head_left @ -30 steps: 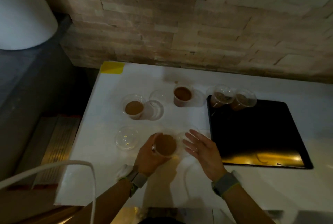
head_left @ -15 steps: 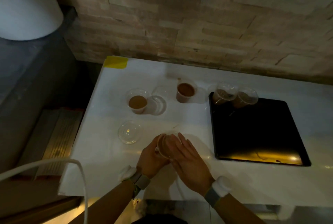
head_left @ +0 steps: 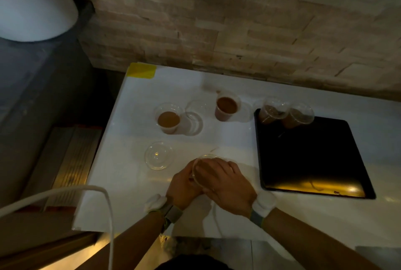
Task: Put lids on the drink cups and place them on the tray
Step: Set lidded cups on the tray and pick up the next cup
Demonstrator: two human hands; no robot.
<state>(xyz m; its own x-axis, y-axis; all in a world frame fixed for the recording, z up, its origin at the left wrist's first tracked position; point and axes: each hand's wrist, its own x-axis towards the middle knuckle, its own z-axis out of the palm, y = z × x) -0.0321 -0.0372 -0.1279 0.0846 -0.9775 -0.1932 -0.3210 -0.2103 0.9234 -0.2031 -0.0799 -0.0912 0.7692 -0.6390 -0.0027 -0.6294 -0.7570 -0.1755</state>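
Near the table's front, my left hand [head_left: 184, 185] grips a clear cup of brown drink [head_left: 207, 157]; only its far rim shows. My right hand [head_left: 225, 180] lies flat over the cup's top, pressing a clear lid onto it. Two open cups of brown drink stand farther back, one [head_left: 168, 120] at the left and one [head_left: 226, 107] in the middle. Loose clear lids lie on the table: one [head_left: 158, 155] left of my hands and one [head_left: 195, 117] between the open cups. Two lidded cups [head_left: 273, 111] [head_left: 300, 115] stand at the far left corner of the black tray [head_left: 312, 161].
The white table [head_left: 134, 178] ends at a brick wall behind and drops off at the left to a dark floor. A yellow tape patch [head_left: 141, 70] marks its far left corner. A white cable [head_left: 65, 191] loops at the lower left.
My right hand has moved left from beside the cup onto its top and now presses the lid down. My left hand keeps its grip on the cup.
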